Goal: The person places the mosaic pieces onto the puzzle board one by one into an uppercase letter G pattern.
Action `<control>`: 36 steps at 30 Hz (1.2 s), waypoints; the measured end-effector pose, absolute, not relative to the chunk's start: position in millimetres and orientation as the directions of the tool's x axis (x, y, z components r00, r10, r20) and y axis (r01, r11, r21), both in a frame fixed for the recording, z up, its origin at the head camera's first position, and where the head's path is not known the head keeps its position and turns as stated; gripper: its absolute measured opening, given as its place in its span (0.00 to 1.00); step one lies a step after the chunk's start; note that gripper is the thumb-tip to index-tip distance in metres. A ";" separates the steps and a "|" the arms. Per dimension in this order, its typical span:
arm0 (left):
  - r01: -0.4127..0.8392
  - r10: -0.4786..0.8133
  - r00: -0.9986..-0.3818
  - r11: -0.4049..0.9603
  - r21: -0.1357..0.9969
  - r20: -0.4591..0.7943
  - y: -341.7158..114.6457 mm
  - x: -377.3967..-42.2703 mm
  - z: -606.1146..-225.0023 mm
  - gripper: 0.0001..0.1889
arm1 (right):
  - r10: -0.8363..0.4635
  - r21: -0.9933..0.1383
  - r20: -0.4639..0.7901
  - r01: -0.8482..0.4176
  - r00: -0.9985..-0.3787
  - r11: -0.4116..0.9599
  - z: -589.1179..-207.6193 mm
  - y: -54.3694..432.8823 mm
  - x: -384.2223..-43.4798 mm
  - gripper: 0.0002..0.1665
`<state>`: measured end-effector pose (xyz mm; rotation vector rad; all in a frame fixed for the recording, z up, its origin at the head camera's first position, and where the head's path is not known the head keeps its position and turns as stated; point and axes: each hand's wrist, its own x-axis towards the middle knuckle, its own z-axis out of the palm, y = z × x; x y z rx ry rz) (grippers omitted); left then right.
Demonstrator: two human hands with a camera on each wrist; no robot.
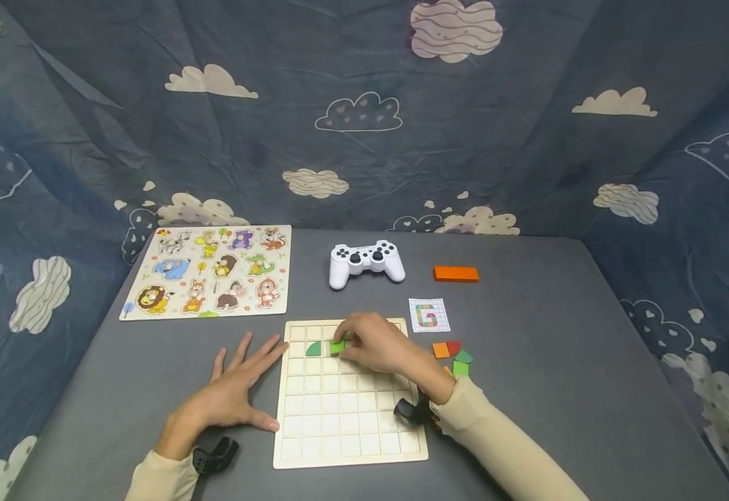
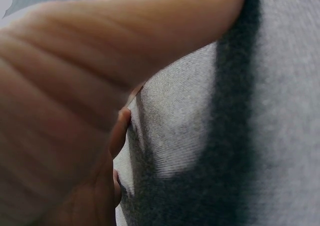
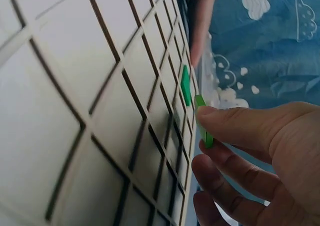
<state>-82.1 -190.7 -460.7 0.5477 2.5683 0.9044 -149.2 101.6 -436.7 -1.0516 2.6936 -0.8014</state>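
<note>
A pale wooden grid board (image 1: 320,424) lies in the middle of the table. One dark green quarter-round tile (image 1: 314,349) sits in a cell near its upper left. Just right of that tile, my right hand (image 1: 373,344) pinches a light green square tile (image 1: 336,347) between thumb and fingers; the right wrist view shows this tile (image 3: 204,123) tilted at the board's surface. My left hand (image 1: 235,390) lies spread with straight fingers, its fingertips and thumb touching the board's left edge. The left wrist view shows mostly the palm (image 2: 60,95) and the grey cloth.
Right of the board lie loose tiles: an orange one (image 1: 441,350), a red one (image 1: 455,347), green ones (image 1: 461,369), some hidden by my right arm. Above them is a pattern card (image 1: 429,316). Behind stand a white game controller (image 1: 367,261), an orange block (image 1: 456,274) and an animal puzzle (image 1: 214,271).
</note>
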 end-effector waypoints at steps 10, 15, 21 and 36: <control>0.245 0.477 -0.855 0.717 0.653 -0.203 -187.9 -82.8 -461.8 0.67 | -0.640 -0.459 0.027 -0.578 -0.768 0.674 -442.2 92.7 -148.4 0.09; 0.244 0.475 -0.854 0.726 0.643 -0.212 -188.4 -81.7 -463.0 0.67 | -0.632 -0.445 0.009 -0.569 -0.775 0.691 -444.8 89.8 -148.7 0.10; 0.242 0.467 -0.859 0.730 0.639 -0.209 -189.5 -81.7 -461.4 0.67 | -0.622 -0.445 0.024 -0.566 -0.783 0.695 -444.0 85.8 -149.6 0.11; 0.251 0.472 -0.858 0.729 0.637 -0.202 -189.4 -82.2 -461.5 0.67 | -0.643 -0.454 0.019 -0.580 -0.766 0.677 -440.8 87.0 -149.4 0.12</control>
